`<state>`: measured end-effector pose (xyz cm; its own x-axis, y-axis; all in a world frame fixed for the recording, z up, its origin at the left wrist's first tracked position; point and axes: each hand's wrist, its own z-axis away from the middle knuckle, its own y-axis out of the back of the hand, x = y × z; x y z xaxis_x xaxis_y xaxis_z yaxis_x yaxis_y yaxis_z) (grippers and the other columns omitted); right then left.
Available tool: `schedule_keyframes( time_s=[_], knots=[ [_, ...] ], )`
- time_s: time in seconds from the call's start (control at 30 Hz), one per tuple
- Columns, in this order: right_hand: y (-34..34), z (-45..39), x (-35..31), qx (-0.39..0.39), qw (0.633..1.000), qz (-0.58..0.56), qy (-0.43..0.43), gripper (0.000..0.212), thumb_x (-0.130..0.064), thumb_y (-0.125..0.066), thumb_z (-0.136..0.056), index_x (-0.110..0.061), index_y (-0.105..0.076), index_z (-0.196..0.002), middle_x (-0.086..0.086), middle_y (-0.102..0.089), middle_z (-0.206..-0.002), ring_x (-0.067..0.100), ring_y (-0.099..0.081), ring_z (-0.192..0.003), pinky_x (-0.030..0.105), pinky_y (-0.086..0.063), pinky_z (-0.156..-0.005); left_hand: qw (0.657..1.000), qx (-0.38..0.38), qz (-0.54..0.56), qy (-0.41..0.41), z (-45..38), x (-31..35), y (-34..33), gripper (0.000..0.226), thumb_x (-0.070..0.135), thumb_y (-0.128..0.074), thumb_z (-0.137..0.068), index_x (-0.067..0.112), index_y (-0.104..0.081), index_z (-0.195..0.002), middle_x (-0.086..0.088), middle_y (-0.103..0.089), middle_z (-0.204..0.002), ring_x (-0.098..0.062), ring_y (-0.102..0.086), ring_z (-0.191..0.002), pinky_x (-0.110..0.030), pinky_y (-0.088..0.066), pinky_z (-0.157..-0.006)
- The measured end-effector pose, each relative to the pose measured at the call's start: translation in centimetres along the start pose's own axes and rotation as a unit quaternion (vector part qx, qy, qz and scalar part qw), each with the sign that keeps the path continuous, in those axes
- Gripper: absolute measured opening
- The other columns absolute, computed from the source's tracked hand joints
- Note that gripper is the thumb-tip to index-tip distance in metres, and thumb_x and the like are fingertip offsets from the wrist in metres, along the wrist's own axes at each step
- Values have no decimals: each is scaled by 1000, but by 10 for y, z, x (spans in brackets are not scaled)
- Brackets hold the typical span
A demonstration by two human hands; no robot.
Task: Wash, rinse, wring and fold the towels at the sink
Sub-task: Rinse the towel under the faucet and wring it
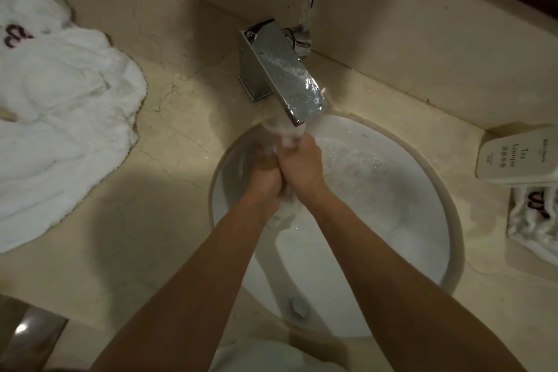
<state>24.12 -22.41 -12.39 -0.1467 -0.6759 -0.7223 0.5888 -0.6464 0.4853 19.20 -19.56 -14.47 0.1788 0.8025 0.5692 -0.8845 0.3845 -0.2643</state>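
Both hands meet over the round white sink [428,251], pressed side by side under the tap [283,75], which pours a flat sheet of water from its square spout. The left hand [265,178] and the right hand [302,163] have their fingers clenched around a small wet towel [287,133]; a white bunch of it shows above the knuckles at 12 o'clock, right in the stream, and a bit more peeks out below the wrists. At 9 o'clock on the beige stone surface [157,235] lies a heap of white towels [60,118] with a dark emblem. At 3 o'clock stands a pale box [513,157] printed with lettering, and just below it a folded towel [534,220].
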Motion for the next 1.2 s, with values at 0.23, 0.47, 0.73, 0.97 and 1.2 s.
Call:
schedule_keyframes(
  time_s=[0.23,0.47,0.73,0.97,1.2],
  knots=[
    [13,-17,5,65,997,-13,-43,25,-18,-52,-99,-5,-57,-120,14,-65,-108,30,-59,-105,31,-40,-82,979,19,133,152,8,-6,15,19,14,-47,-100,5,-62,-99,-10,-63,-89,-21,-61,-74,-34,-52,-77],
    [47,16,46,-117,909,-314,-247,41,-43,-59,-94,-9,-71,-114,13,-72,-116,28,-68,-107,37,-52,-93,986,-4,-17,164,-2,2,14,36,22,-48,-99,8,-59,-67,-9,-62,-63,-25,-60,-60,-33,-54,-63],
    [33,16,36,-51,940,-286,-178,34,-36,-63,-94,-3,-72,-91,7,-74,-87,21,-70,-82,36,-56,-78,900,41,-425,-85,4,19,-15,44,42,-47,-101,4,-64,-115,-12,-68,-106,-28,-64,-98,-24,-50,-79],
    [10,4,5,-45,974,-185,-123,17,-26,-61,-95,-15,-60,-82,2,-64,-76,20,-64,-76,26,-50,-62,957,12,-291,-12,-8,28,-4,41,46,-35,-104,17,-63,-113,-8,-66,-112,-21,-60,-99,-28,-48,-73],
    [11,-33,18,68,974,-166,-141,45,-44,-51,-75,-9,-65,-97,14,-71,-96,34,-67,-94,48,-55,-88,915,-11,-399,-54,7,16,-22,51,46,-33,-103,8,-62,-120,-17,-63,-125,-26,-61,-110,-29,-46,-83]
  ],
)
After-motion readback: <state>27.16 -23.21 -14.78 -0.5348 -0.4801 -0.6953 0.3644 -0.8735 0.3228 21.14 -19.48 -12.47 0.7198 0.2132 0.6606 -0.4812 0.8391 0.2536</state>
